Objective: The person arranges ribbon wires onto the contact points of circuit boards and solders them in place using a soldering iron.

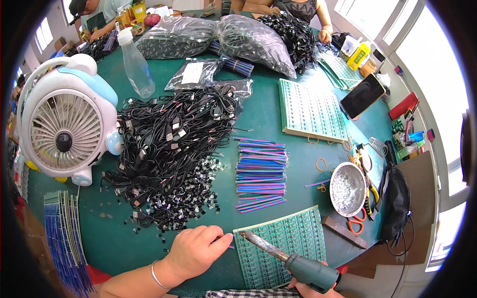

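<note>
My left hand [196, 251], a metal bangle on its wrist, is closed in a pinch at the left edge of a green circuit board panel [283, 243]. A short piece of blue and pink wire [232, 247] shows at its fingertips. My right hand [307, 290] is wrapped round the dark green handle of a soldering iron [310, 270], partly hidden behind it. The iron's tip points at the panel's upper left corner, close to my left fingers. Beyond the panel lies a stack of cut coloured wires [261, 174].
Black cables [174, 129] and small connectors [184, 196] are heaped left of the wires, beside a fan [64, 134]. A metal bowl [348, 188], orange scissors [356, 221] and a phone [362, 97] lie right. Stacked panels [313, 109] sit farther back. Two people work across the table.
</note>
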Available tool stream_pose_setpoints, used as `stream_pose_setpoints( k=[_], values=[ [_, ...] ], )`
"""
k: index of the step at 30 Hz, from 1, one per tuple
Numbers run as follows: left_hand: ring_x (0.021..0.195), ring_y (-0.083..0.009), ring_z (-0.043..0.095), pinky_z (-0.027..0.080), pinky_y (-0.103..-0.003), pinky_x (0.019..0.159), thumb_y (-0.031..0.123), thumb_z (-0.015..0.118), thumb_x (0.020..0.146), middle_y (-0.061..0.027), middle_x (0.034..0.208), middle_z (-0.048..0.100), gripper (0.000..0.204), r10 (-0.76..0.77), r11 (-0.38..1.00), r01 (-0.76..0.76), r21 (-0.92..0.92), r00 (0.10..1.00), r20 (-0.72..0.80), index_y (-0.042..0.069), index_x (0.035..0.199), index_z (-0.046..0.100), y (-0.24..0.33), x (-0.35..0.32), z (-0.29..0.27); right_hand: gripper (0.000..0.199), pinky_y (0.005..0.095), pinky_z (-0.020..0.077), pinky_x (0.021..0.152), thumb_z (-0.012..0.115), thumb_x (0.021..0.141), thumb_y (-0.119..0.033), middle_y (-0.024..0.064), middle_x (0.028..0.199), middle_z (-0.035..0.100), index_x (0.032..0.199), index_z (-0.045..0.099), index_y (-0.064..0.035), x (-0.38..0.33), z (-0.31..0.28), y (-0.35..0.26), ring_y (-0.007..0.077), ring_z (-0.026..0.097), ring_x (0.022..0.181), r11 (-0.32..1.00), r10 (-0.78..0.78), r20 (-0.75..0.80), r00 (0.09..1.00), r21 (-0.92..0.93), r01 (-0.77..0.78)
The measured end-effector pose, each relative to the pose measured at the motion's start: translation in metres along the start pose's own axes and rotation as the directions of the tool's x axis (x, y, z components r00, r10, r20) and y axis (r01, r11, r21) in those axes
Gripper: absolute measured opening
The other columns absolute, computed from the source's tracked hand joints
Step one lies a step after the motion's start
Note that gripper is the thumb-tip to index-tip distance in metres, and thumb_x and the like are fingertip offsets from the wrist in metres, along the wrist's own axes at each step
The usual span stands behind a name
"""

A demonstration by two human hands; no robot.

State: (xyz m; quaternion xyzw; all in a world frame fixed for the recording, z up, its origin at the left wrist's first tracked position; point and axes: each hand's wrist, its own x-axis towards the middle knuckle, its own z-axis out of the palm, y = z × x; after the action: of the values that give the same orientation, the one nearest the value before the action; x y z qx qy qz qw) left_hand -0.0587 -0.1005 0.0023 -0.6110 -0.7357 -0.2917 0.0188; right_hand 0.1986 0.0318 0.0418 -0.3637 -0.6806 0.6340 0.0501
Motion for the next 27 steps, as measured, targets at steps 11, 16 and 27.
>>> stream_pose_setpoints(
  k=[11, 16, 27],
  values=[
    [0.055, -0.0146, 0.053, 0.041, -0.026, 0.042, 0.008, 0.067, 0.064, -0.0003, 0.072, 0.054, 0.015, 0.004, 1.000, -0.004, 0.016, 1.000, 0.012, 0.011, 0.079, 0.064, 0.000, 0.000, -0.001, 0.028, 0.0322, 0.0459, 0.070, 0.066, 0.076, -0.010, 0.0110, 0.091, 0.061, 0.101, 0.058, -0.0012, 0.004, 0.003, -0.004, 0.0211, 0.058, 0.081, 0.952, -0.205, -0.016, 0.979, -0.234, 0.195],
    [0.057, -0.0123, 0.051, 0.040, -0.024, 0.045, 0.012, 0.063, 0.068, 0.0006, 0.074, 0.050, 0.018, 0.022, 0.999, -0.024, 0.042, 0.999, 0.036, 0.010, 0.085, 0.062, -0.002, -0.002, 0.000, 0.025, 0.0325, 0.0458, 0.067, 0.065, 0.077, -0.010, 0.0102, 0.089, 0.060, 0.099, 0.058, -0.0016, 0.007, 0.002, -0.003, 0.0209, 0.058, 0.078, 0.922, -0.206, 0.012, 0.979, -0.332, 0.198],
    [0.055, -0.0139, 0.053, 0.040, -0.026, 0.042, 0.010, 0.065, 0.065, 0.0008, 0.072, 0.054, 0.014, -0.003, 0.999, 0.002, 0.045, 1.000, 0.029, 0.013, 0.079, 0.064, 0.001, 0.001, -0.001, 0.021, 0.0331, 0.0455, 0.062, 0.062, 0.079, -0.009, 0.0107, 0.084, 0.059, 0.098, 0.057, -0.0011, 0.007, 0.001, -0.003, 0.0220, 0.057, 0.072, 0.927, -0.280, -0.021, 0.960, -0.264, 0.265]
  ],
)
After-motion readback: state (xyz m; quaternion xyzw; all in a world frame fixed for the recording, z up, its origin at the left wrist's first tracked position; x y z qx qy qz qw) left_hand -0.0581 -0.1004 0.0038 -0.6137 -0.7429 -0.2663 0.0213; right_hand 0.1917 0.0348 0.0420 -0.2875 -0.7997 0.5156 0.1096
